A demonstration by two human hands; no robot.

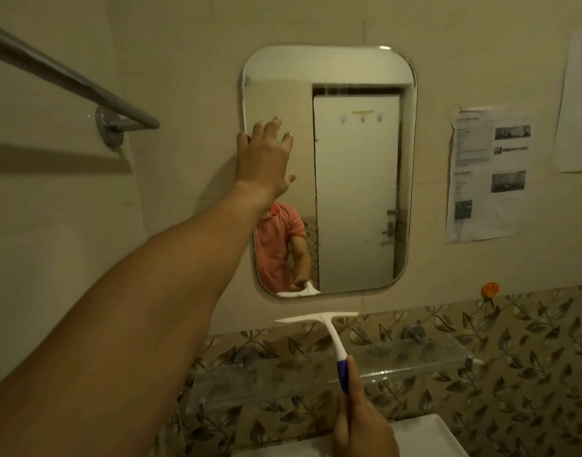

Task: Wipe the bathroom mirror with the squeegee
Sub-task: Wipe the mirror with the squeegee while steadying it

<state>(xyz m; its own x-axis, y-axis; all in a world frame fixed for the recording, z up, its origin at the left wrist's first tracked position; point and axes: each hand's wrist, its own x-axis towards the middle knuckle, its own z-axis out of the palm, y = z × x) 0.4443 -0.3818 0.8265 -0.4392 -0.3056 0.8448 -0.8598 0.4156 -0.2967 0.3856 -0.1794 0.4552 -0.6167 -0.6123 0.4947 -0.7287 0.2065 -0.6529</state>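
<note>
left hand [266,156]: wide open, fingers splayed, laid over the left edge of the mirror [355,192] and holding nothing. My guess is you're bracing the mirror so it doesn't rock once the blade pushes on it. I can't say for sure that the palm is actually on the glass.

right hand [358,420]: fingers curled round the blue tail end of the squeegee [330,331] handle. Gripping that low probably buys you reach, since the mirror hangs well above the sink [431,433].

squeegee: blade up and roughly level, in front of the wall just under the mirror's bottom edge. It's off the glass right now, and you can see it reflected in the bottom corner.

mirror: upright on the wall with rounded corners, showing a white door and your own arm. The light's too dim for me to tell wet patches from dry ones.

shelf [398,361]: clear glass, right below the blade, between it and the sink. The handle crosses in front of it, so watch your knuckles there.

where you're at: I'd call this lined up for a pass, not mid-stroke. The blade needs to go to the top edge and pull straight down.

risk: your left forearm covers the left strip of glass, so you'll need to shift it or that side gets skipped.
</note>
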